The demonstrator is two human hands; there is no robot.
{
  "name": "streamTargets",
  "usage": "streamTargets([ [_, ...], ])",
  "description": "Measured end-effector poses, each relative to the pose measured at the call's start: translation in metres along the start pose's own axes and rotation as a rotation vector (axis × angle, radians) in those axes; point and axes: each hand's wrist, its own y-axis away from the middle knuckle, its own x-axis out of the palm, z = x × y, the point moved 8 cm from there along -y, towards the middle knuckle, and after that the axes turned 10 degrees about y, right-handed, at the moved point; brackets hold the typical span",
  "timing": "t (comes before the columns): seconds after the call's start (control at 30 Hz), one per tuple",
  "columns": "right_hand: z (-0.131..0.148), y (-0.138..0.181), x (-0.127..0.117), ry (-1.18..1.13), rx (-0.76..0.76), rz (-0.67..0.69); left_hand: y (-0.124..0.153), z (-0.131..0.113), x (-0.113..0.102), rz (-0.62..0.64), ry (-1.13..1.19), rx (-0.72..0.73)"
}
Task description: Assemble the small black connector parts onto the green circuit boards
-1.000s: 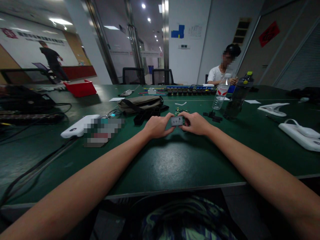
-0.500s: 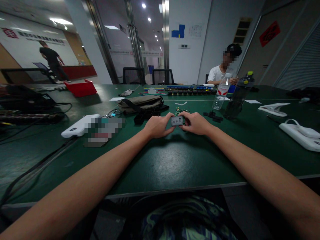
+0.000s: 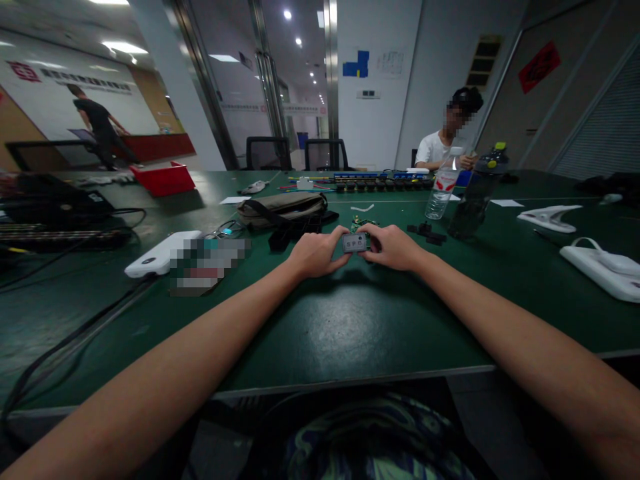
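Observation:
Between my two hands is a small grey rectangular box marked "SPD" (image 3: 355, 243), its lettered side facing me, held just above the green table (image 3: 330, 333). My left hand (image 3: 316, 253) pinches its left end between thumb and fingers. On the right end, my right hand (image 3: 395, 247) grips it with thumb and curled fingers. Small green circuit boards (image 3: 361, 223) lie right behind the box, partly hidden by it and my right hand. Several small black parts (image 3: 427, 233) rest to the right of my right hand.
A grey-brown pouch (image 3: 283, 209) and black tray (image 3: 295, 235) lie behind my left hand. A white power bank (image 3: 163, 255) with cables is left. A clear water bottle (image 3: 442, 187) and dark bottle (image 3: 475, 193) stand right. A person in white (image 3: 440, 143) sits across.
My hands and the grey box stay nearly still. The view shifts very slightly. In the background at left, a person in dark clothes leans further forward.

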Motion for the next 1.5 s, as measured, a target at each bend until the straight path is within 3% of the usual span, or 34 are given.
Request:
streamTargets([
  [0.17,-0.001,0.0,0.0,-0.015,-0.008,-0.011,0.0,-0.001,-0.001,0.006,-0.003,-0.009],
  [0.5,0.003,0.001,-0.01,-0.056,-0.109,-0.157,0.0,0.002,0.001,-0.006,0.009,-0.025],
  [0.83,0.017,0.0,-0.012,-0.19,-0.175,-0.168,0.0,-0.008,-0.003,-0.084,0.259,0.117],
  [1.03,0.018,-0.001,-0.011,-0.239,-0.213,-0.168,-0.001,-0.001,0.0,-0.079,0.336,0.09],
  [1.27,-0.008,-0.003,-0.004,0.011,-0.04,-0.036,-0.002,0.005,0.003,-0.054,0.383,0.054],
  [1.5,-0.022,-0.001,0.015,0.147,0.039,0.155,-0.002,0.007,0.011,0.032,0.254,0.038],
])
